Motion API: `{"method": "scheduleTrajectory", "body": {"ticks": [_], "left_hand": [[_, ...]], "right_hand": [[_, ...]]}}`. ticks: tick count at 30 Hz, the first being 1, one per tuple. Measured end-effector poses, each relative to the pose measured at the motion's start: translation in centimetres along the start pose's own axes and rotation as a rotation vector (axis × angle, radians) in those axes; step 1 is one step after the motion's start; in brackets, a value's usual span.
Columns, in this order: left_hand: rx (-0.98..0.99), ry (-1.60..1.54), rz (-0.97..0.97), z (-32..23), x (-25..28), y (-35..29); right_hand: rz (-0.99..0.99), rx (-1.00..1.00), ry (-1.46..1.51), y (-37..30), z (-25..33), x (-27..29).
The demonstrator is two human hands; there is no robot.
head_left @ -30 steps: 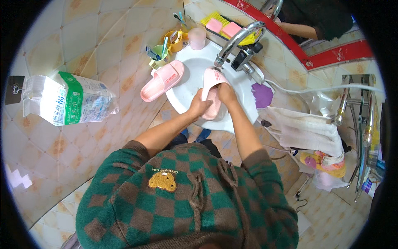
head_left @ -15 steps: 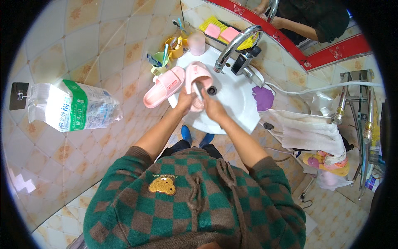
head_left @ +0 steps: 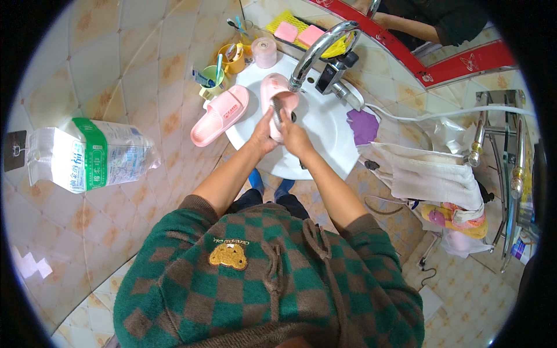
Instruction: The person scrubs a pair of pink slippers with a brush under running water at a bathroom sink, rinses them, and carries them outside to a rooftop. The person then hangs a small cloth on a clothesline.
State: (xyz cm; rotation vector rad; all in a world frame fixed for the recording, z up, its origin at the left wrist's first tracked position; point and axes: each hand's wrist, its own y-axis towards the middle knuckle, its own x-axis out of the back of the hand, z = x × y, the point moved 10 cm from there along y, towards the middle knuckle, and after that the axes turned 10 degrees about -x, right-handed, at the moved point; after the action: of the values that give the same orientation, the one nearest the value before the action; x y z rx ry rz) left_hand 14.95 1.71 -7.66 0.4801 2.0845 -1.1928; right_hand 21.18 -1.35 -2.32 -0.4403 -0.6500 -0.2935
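Over the basin, a pink slide slipper (head_left: 277,86) points its toe end away from me. My left hand (head_left: 262,134) is closed round its heel end. My right hand (head_left: 295,137) is closed on a small brush (head_left: 276,106) with a greyish face, pressed to the slipper's footbed inside the strap opening. Much of the brush is covered by my fingers. The matching pink slipper (head_left: 221,116) rests on the basin's left rim, strap side up.
The white basin (head_left: 331,148) has a curved chrome faucet (head_left: 316,49) overhead. Cups with toothbrushes (head_left: 216,80), a pink-white round container (head_left: 264,53) and pink soap bars (head_left: 286,31) line the back. A purple cloth (head_left: 364,126) lies right; a towel (head_left: 429,174) hangs beyond. A tissue pack (head_left: 104,153) hangs left.
The view has shifted slightly. The brush, held in my right hand, has turned and moved within the slipper, its greyish face now showing. The other slipper stays on the rim.
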Motion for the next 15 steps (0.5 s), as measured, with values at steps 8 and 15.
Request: {"method": "scheduleTrajectory", "body": {"ticks": [8, 15], "left_hand": [[0.046, 0.032, 0.03, 0.1, 1.5, 0.3], [-0.157, 0.094, -0.123, 0.2, 2.3, 0.3]], "right_hand": [[0.042, -0.011, -0.535, -3.9, -1.4, 2.8], [0.015, -0.164, 0.4, -3.2, -0.5, -2.0]]}}
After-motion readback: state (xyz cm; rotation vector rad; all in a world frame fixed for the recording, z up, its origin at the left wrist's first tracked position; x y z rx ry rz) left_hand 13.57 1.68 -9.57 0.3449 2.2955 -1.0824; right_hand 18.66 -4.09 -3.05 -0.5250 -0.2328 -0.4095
